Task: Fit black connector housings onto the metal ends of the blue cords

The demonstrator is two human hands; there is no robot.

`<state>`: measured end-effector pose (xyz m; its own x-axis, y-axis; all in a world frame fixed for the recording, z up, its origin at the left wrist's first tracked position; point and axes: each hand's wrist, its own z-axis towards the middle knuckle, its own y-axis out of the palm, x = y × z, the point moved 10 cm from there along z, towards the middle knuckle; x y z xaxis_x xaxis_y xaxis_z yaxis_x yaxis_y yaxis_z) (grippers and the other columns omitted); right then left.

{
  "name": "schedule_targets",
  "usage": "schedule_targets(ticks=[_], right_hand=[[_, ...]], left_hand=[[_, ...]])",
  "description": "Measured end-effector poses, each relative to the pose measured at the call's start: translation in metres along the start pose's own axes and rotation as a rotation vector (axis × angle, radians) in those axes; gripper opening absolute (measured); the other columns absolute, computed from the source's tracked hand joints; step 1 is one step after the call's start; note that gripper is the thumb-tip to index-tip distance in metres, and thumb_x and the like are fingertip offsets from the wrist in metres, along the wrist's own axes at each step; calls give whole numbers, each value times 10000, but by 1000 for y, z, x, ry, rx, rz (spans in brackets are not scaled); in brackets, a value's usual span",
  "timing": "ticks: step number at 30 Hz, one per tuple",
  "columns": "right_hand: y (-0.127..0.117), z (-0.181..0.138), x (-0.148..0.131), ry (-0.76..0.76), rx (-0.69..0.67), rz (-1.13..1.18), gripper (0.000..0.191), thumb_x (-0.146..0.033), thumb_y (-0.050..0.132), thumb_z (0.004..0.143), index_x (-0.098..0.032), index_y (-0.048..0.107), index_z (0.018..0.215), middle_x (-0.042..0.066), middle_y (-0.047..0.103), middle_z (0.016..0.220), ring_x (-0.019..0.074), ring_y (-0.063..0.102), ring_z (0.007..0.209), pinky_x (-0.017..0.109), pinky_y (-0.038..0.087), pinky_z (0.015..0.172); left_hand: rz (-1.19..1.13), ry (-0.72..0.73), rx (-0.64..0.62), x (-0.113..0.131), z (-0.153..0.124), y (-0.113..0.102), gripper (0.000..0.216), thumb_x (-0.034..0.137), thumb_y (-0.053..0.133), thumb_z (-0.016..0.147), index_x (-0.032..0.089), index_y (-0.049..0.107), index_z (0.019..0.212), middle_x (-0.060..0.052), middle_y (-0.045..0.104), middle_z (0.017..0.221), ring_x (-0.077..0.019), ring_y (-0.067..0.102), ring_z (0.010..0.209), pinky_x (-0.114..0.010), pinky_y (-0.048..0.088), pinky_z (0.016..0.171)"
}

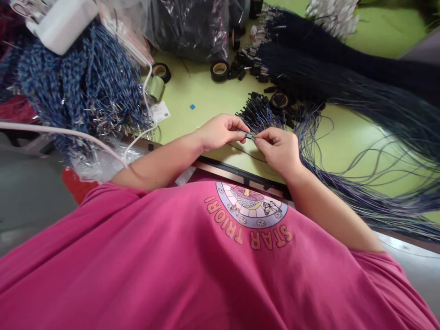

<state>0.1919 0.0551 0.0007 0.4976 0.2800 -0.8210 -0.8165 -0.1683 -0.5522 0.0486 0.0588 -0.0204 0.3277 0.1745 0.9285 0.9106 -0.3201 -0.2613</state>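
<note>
My left hand (220, 133) pinches one end of a small dark-and-grey cable connector (249, 135) between thumb and forefinger. On its other side, the fingertips of my right hand (280, 149) are closed at the connector's end; whether they grip the housing or a wire is too small to tell. Both hands are just above the table's near edge. Right behind them lies a heap of black connectors (253, 109) on thin purple-blue wires (311, 137), which trail away to the right.
A thick bundle of dark cables (330, 64) crosses the green table (185, 91) at the back right. Black tape rolls (220, 71) stand near a plastic bag (192, 32). Blue twisted wires (79, 78) hang at the left, beside a white cord (147, 87).
</note>
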Motion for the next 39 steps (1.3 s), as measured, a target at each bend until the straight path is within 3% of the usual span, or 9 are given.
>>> schedule_targets(ticks=[5,11,16,21,26,32,39], right_hand=[[-24,-1,4,58,197,76,135,-283,649,756,-204,659,864,17,648,754,123,501,595,292,416,585],[30,-14,-10,36,-207,252,231,-210,663,665,-210,603,888,-25,556,697,107,463,582,269,394,558],[33,-4,2,68,-171,220,62,-230,597,755,-193,599,804,-5,604,725,116,505,634,282,426,632],[29,-2,-3,18,-129,63,70,-234,616,786,-181,659,772,4,662,719,127,545,642,288,447,662],[25,-9,-17,-126,-73,76,136,-244,614,818,-186,734,790,25,721,785,163,633,729,313,483,711],[27,-15,-25,-211,-125,56,205,-251,567,871,-198,764,848,29,719,783,169,653,754,318,489,709],[24,-18,-28,-299,-10,-97,203,-199,547,866,-190,718,755,40,704,754,178,647,747,321,483,703]], left_hand=[[263,172,186,20,18,-32,180,121,693,745,166,728,916,-35,681,906,-154,612,894,-300,474,872],[286,211,236,20,27,-41,396,-7,629,694,197,686,1028,-37,634,1048,-175,562,1030,-294,431,910],[8,154,224,2,3,-52,368,-65,545,752,178,611,1020,6,647,945,-100,580,911,-265,454,864],[-132,58,166,-19,-20,-46,129,61,681,777,151,636,858,2,690,799,-92,621,776,-276,502,799],[-178,0,175,-32,-25,-33,98,210,712,814,136,650,798,29,570,577,-74,563,568,-242,462,632],[-413,-56,98,-39,-25,-13,141,53,705,731,117,636,836,3,658,710,-89,647,667,-244,509,711],[-398,-81,69,-39,-30,-11,297,22,641,741,129,688,1014,-2,666,827,-70,613,655,-243,498,700]])
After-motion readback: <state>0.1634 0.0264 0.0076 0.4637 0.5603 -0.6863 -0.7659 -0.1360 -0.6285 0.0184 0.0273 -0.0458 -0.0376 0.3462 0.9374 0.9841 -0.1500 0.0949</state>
